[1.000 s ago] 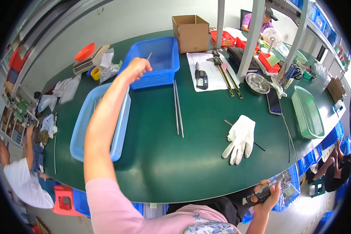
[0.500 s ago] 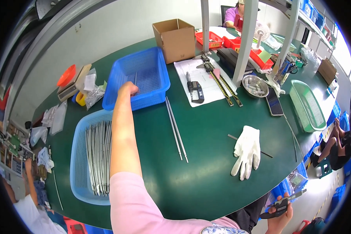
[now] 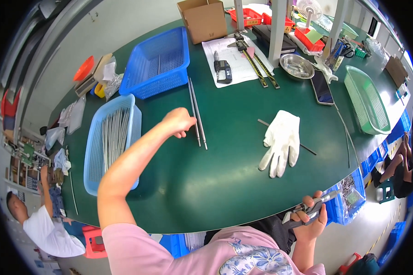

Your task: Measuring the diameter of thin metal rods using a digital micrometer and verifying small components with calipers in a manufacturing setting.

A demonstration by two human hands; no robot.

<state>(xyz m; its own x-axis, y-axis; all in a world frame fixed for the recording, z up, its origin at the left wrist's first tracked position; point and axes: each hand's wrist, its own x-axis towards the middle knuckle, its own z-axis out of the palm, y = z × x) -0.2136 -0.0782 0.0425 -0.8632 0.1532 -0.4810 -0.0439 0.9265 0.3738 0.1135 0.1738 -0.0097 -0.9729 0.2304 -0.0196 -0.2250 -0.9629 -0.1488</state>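
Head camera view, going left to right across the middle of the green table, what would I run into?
Light blue tray of metal rods → left hand → two loose metal rods → white glove → green mesh basket.

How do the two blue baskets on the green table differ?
The light blue basket is paler and holds a bundle of thin metal rods; the dark blue basket is deeper in colour and looks almost empty. The light one lies nearer the left hand. Both are rectangular perforated plastic.
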